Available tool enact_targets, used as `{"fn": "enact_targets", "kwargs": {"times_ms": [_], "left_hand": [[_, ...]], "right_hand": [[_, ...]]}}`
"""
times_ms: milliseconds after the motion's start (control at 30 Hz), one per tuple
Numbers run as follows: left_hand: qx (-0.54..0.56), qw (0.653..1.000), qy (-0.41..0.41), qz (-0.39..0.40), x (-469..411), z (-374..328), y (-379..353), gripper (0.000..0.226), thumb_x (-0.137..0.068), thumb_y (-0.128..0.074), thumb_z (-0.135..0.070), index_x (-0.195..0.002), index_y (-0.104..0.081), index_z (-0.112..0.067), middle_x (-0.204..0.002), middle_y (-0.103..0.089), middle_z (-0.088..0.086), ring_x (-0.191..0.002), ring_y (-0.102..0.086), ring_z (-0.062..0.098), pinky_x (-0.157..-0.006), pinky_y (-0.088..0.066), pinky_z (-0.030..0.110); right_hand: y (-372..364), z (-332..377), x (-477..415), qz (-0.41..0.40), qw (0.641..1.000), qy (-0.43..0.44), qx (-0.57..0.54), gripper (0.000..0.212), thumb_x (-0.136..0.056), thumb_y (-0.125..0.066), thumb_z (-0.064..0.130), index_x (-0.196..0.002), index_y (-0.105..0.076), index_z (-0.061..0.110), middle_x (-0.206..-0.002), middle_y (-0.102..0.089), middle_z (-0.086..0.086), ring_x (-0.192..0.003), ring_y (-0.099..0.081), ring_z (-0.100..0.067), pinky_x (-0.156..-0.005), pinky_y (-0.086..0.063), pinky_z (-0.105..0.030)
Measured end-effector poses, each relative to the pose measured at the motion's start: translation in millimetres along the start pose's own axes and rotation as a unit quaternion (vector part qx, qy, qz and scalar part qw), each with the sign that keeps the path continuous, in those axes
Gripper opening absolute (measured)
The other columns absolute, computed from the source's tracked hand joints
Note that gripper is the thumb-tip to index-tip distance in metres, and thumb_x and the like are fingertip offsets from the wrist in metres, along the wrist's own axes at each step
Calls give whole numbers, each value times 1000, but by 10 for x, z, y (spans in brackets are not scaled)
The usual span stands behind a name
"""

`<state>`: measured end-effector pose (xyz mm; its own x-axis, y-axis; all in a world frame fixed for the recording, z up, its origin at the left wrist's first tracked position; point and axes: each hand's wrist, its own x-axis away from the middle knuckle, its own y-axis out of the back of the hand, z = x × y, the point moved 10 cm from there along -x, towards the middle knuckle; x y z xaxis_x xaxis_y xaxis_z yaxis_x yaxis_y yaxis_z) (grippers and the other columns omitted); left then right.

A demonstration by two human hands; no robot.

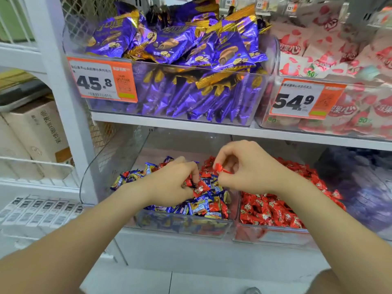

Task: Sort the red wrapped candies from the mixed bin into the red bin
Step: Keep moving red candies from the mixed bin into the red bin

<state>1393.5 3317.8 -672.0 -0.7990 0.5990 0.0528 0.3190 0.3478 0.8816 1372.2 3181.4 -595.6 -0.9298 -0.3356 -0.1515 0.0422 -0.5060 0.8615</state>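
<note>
Just over the mixed bin [182,225] — red candy [221,169] pinched in right hand [252,168] — left hand [171,183] clutching candies [199,187]

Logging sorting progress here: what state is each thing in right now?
Right hand: raised above the mixed bin, pinches a red candy.
Left hand: down in the pile, fingers curled round a second red candy.
Mixed bin: blue and red candies together.
Red bin: holds only red candies.
Purple-packet bin: heaped full.
</note>
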Motion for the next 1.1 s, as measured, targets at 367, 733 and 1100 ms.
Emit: {"fn": "enact_targets", "kwargs": {"times_ms": [367,733,1100], "left_hand": [[-23,999,13,40,-236,-20,-293,13,-99,-68,-35,-104,-61,-25,-111,-39,-6,-102,-53,14,-97,-45,33],[-11,998,-63,28,-181,-433,-318,23,-103,-44,-13,-112,-59,-27,-83,-59,-7,-68,-55,17,-67,-48,41],[-111,978,-149,98,-327,-592,-620,27,-96,-73,-38,-120,-74,-27,-110,-57,-7,-102,-52,11,-92,-46,31]], "right_hand": [[26,-261,151,-17,999,-7,-29,20,-94,-65,16,-92,-79,30,-75,-72,21,-63,-63,-1,-64,-43,-13],[32,-447,146,-31,1000,-7,-4,49,-103,-43,-2,-119,-75,31,-111,-69,8,-105,-63,-5,-95,-50,-28],[30,-485,181,-18,999,-33,-35,43,-104,-47,1,-115,-79,27,-96,-68,16,-75,-59,14,-65,-39,-5]]}}
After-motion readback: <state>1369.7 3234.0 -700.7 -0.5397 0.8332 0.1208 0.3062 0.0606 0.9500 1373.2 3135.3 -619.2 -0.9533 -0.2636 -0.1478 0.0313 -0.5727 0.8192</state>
